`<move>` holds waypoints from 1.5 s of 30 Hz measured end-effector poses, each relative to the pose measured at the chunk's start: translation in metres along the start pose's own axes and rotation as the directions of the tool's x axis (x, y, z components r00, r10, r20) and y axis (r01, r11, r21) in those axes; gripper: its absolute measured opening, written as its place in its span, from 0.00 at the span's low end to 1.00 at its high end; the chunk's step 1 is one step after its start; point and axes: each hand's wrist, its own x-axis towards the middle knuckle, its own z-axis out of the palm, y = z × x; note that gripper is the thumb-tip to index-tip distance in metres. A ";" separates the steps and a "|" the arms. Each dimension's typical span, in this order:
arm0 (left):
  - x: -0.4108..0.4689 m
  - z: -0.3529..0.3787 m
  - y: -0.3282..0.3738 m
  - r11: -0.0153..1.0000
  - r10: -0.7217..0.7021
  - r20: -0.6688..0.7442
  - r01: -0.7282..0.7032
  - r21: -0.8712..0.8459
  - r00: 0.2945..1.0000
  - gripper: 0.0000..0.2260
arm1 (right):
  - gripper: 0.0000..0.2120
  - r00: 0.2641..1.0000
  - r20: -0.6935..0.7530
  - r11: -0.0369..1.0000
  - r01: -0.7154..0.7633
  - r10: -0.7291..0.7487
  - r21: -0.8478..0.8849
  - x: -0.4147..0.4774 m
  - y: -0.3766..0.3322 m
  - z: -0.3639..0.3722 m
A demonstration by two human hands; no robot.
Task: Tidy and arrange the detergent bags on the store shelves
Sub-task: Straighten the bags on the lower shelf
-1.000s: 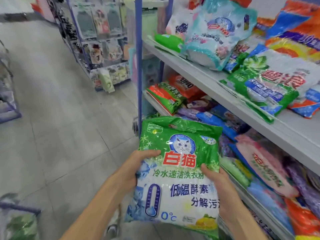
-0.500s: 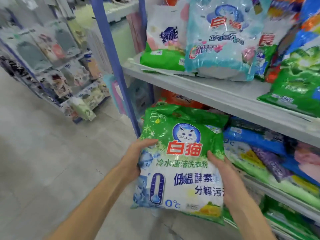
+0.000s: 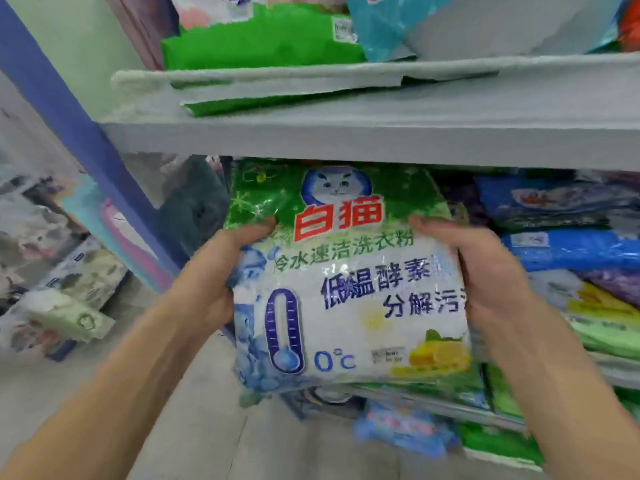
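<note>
Clasping the detergent bag, fingers of left hand and right hand.

We see a grey tiled floor at lower left. At far left sits a blurred display of pale packets. A blue upright post slants beside them, with teal and pink goods just behind it.

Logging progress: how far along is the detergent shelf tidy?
Done: nothing clearly finished. In hand: left hand and right hand grip the cat-logo bag, its top under the upper shelf, not set down. Left: place it; blue bags beside it look untidy.
</note>
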 end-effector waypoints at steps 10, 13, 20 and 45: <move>0.051 0.034 0.011 0.806 0.497 -0.043 -0.443 0.391 0.866 0.18 | 0.30 0.858 -0.358 0.758 0.055 -0.369 -0.650 0.124 -0.002 -0.015; 0.022 0.017 -0.016 0.787 0.383 0.000 -0.327 0.524 0.924 0.29 | 0.27 0.828 -0.382 0.731 0.047 -0.409 -0.681 0.119 0.002 -0.017; 0.033 0.002 -0.002 0.748 0.516 0.030 -0.467 0.472 0.856 0.11 | 0.30 0.888 -0.403 0.694 -0.146 -0.223 -0.705 0.048 0.031 -0.014; -0.104 0.075 -0.077 0.086 0.358 0.540 -0.603 0.793 0.762 0.27 | 0.28 0.815 -0.407 0.426 -0.223 -0.411 -0.877 -0.162 0.061 -0.023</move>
